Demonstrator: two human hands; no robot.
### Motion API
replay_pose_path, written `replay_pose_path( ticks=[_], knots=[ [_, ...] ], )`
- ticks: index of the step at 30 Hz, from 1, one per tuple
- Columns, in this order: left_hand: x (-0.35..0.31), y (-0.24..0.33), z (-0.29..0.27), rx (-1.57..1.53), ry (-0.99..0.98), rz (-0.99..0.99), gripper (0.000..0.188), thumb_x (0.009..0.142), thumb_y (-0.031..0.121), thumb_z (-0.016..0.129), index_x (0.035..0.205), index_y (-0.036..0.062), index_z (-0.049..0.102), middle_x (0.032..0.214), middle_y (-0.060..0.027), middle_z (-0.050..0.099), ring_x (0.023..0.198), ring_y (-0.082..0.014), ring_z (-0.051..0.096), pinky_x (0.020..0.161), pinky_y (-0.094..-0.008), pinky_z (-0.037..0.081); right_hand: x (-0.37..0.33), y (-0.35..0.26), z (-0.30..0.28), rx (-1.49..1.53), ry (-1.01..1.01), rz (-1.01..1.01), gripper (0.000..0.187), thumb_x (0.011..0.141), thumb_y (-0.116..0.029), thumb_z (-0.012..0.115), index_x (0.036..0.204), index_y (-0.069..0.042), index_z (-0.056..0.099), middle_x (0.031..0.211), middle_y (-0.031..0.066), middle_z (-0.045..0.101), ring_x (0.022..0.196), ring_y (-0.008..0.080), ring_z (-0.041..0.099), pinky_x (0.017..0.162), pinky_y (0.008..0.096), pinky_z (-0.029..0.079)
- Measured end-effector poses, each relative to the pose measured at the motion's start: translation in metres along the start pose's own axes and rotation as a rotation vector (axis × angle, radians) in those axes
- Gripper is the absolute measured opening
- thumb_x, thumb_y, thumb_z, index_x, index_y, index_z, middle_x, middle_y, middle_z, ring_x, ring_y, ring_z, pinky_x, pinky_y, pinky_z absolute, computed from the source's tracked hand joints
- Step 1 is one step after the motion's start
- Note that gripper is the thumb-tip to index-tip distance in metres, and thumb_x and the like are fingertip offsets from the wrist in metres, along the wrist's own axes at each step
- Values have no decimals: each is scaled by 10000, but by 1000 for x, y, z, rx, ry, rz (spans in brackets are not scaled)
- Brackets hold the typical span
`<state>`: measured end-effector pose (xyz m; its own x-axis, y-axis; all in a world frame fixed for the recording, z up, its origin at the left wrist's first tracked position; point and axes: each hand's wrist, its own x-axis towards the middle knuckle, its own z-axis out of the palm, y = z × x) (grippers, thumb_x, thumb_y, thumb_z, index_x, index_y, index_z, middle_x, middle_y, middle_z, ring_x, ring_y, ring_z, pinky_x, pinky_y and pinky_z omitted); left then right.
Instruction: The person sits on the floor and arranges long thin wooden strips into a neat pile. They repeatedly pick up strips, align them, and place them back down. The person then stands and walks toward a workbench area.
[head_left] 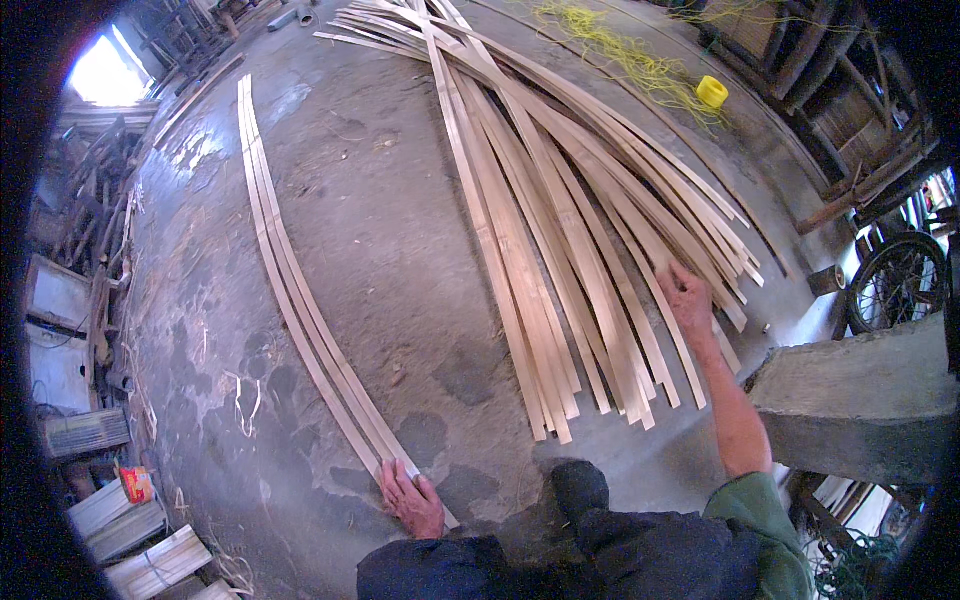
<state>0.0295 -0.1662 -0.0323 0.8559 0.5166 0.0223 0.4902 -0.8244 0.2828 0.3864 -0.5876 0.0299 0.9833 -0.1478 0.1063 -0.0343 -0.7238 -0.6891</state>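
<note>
Three long, pale bamboo strips (289,262) lie side by side on the concrete floor, left of centre. At their near end, my left hand (412,500) rests over them with its fingers stretched out and the thumb apart. A large fanned pile of similar bamboo strips (545,215) spreads across the floor to the right, its strips crossing at the far end. My right hand (688,300) reaches onto the right side of this pile, fingers closed on a strip there. Its fingertips are partly hidden, so how many strips it grips does not show.
Loose yellow twine (625,50) and a yellow roll (712,92) lie beyond the pile. A concrete block (855,390) and a wheel (897,283) stand at right. Bundled slats (160,565) and stacked wood (95,210) line the left side.
</note>
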Motion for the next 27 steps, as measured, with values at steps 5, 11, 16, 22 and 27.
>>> replay_pose_path(
  ticks=[5, 11, 16, 22, 27],
  knots=[
    [-3, -3, 8, 1, 17, 32, 551, 899, 161, 577, 1397, -12, 417, 1481, -214, 378, 1396, -409, 319, 1152, -523, 243, 53, 36, -43, -324, -60, -87, 580, 874, -452, 711, 1248, -13, 644, 1047, 165, 727, 958, 213, 682, 846, 326, 513],
    [-3, -3, 7, -68, 29, 7, 545, 905, 192, 582, 1402, 26, 430, 1490, -196, 369, 1398, -396, 319, 1150, -504, 249, 83, 29, -70, -336, -133, -36, 577, 909, -475, 657, 1246, -7, 642, 967, 201, 704, 897, 225, 670, 786, 332, 499],
    [-1, -12, 10, -122, 23, -4, 524, 899, 196, 590, 1378, 16, 481, 1462, -196, 417, 1384, -394, 347, 1143, -505, 263, 55, 8, -18, -509, -37, -315, 471, 984, -397, 544, 1226, -5, 642, 1079, 241, 672, 1038, 298, 648, 903, 388, 486],
    [1, -20, 18, -178, 210, -97, 513, 900, 187, 596, 1358, -11, 475, 1470, -211, 390, 1387, -420, 316, 1155, -528, 234, -122, -65, 165, 276, -658, -360, 304, 1011, -263, 572, 1187, -22, 630, 859, 32, 650, 771, 125, 621, 717, 288, 527],
    [-12, -21, 19, -115, 220, -206, 513, 910, 235, 604, 1358, 21, 477, 1497, -226, 339, 1394, -434, 280, 1163, -566, 196, -269, -147, 249, 385, -1118, -125, 281, 970, -232, 619, 1143, -10, 602, 894, 127, 680, 722, 176, 686, 618, 340, 559]
  ],
)
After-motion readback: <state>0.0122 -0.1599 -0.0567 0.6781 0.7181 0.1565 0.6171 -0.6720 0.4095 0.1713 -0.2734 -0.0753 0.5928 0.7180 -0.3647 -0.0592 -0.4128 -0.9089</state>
